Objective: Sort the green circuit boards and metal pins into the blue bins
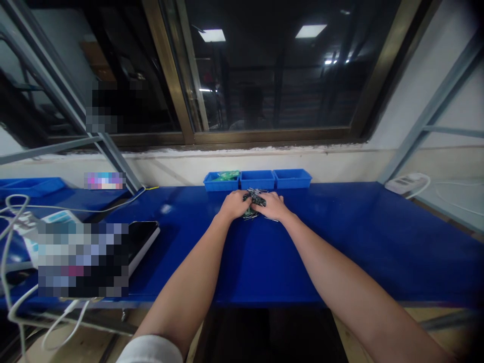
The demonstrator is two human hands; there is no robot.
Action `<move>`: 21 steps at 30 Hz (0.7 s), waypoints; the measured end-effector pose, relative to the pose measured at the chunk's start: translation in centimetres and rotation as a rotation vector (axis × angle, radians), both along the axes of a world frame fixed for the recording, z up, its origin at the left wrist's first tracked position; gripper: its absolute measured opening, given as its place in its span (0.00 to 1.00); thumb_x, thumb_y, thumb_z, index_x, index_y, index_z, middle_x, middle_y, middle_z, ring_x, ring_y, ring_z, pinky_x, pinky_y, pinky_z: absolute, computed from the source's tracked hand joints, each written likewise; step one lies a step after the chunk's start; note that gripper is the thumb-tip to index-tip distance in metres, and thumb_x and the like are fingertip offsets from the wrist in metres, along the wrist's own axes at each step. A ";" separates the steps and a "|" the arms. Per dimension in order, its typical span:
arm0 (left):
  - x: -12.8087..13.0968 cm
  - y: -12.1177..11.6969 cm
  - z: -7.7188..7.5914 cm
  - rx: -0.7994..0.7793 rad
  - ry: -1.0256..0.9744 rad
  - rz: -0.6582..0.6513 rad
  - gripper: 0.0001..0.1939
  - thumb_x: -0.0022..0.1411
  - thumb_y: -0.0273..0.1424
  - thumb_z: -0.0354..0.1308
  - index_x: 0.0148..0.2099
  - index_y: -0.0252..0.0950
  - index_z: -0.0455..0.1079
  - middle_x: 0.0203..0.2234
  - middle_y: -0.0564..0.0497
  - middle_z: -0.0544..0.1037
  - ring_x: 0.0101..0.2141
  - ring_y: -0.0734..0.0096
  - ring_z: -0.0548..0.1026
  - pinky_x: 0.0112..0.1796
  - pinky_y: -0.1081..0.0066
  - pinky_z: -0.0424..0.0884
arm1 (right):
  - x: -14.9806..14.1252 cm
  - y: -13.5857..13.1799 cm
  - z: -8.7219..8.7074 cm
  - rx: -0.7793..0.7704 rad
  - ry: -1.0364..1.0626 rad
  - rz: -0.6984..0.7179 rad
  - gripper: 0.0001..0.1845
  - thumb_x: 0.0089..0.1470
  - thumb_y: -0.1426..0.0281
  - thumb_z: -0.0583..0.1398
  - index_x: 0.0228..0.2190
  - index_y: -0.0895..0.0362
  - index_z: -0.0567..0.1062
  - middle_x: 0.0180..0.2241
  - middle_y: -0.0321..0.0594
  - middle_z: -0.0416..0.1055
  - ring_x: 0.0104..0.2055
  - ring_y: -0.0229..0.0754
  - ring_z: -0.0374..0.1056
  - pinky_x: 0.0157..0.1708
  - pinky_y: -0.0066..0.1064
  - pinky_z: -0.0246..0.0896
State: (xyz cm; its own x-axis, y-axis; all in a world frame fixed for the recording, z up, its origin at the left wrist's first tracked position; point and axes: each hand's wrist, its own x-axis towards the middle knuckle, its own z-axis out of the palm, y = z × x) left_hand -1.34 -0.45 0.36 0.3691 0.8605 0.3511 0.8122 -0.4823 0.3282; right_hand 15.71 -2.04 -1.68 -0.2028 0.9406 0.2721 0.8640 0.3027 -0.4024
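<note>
Both my arms reach far out over a blue table (340,242). My left hand (233,204) and my right hand (273,205) cup a heap of small dark metal parts (255,197) between them, fingers curled around its sides. The heap lies on the tabletop just in front of three small blue bins (257,179) lined up along the wall. The leftmost bin holds something green (227,175); what the other two hold cannot be seen.
A dark tablet-like device (141,234) lies at the left, beside white cables (15,212). A white power strip (404,182) sits at the far right. A blue tray (32,185) stands far left. A dark window spans the wall behind.
</note>
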 end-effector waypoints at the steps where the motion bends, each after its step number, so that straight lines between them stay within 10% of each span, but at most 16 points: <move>1: 0.0 0.1 -0.2 -0.012 0.014 -0.010 0.16 0.60 0.35 0.47 0.45 0.39 0.72 0.44 0.47 0.75 0.46 0.62 0.72 0.48 0.68 0.65 | 0.0 0.0 -0.1 0.002 -0.004 -0.005 0.32 0.48 0.45 0.53 0.50 0.49 0.69 0.53 0.41 0.65 0.55 0.54 0.54 0.48 0.46 0.48; 10: 0.2 1.1 -2.2 0.027 -0.071 0.019 0.12 0.57 0.33 0.51 0.42 0.37 0.71 0.43 0.47 0.74 0.46 0.62 0.69 0.50 0.64 0.63 | 0.1 0.5 -0.5 0.037 0.040 -0.038 0.28 0.48 0.49 0.57 0.47 0.50 0.71 0.51 0.41 0.67 0.53 0.52 0.55 0.47 0.43 0.49; 21: 0.1 0.4 -1.0 0.071 -0.086 0.099 0.12 0.50 0.29 0.54 0.38 0.33 0.71 0.37 0.44 0.73 0.40 0.62 0.72 0.45 0.67 0.67 | 0.0 0.6 -0.6 0.025 0.038 -0.052 0.28 0.50 0.50 0.54 0.49 0.50 0.69 0.51 0.43 0.66 0.53 0.53 0.55 0.48 0.43 0.49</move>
